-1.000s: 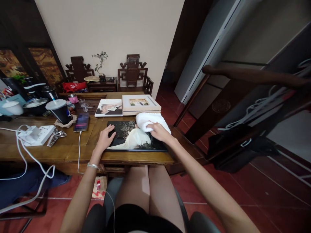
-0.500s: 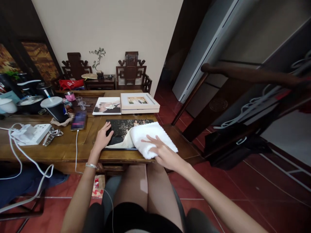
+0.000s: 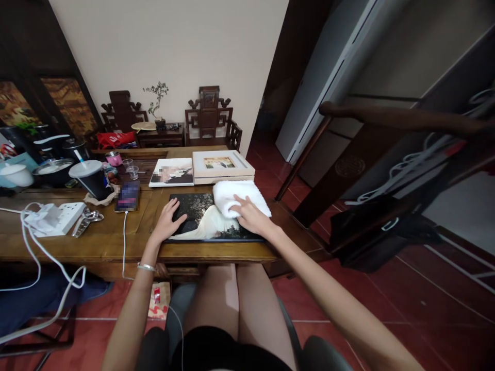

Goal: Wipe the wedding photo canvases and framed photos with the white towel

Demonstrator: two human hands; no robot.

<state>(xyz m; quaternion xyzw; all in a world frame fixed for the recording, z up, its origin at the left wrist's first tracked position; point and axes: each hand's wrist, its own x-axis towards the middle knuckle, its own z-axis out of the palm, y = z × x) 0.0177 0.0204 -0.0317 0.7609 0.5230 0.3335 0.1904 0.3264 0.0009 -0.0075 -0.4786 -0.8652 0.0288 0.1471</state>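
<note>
A dark photo album (image 3: 193,226) with a picture of a white gown lies flat on the wooden table near its front edge. My left hand (image 3: 169,220) rests on the album's left edge, fingers spread and flat. On the album's upper right part is a folded white towel (image 3: 253,195), fluffy and thick. My right hand (image 3: 249,214) grips the towel from above, thumb and fingers pressed into it, and part of the album beneath is hidden.
Behind the album sit a white photo book (image 3: 172,178) and a pale box (image 3: 224,178). To the left are a phone (image 3: 127,197) on a cable, a lidded cup (image 3: 91,180), a power strip (image 3: 64,219) and a hair clip (image 3: 88,221). A wooden chair (image 3: 340,159) stands at right.
The towel has moved away from me, up the album under my right hand, uncovering the lower right of the picture. My left hand stays at the album's left edge.
</note>
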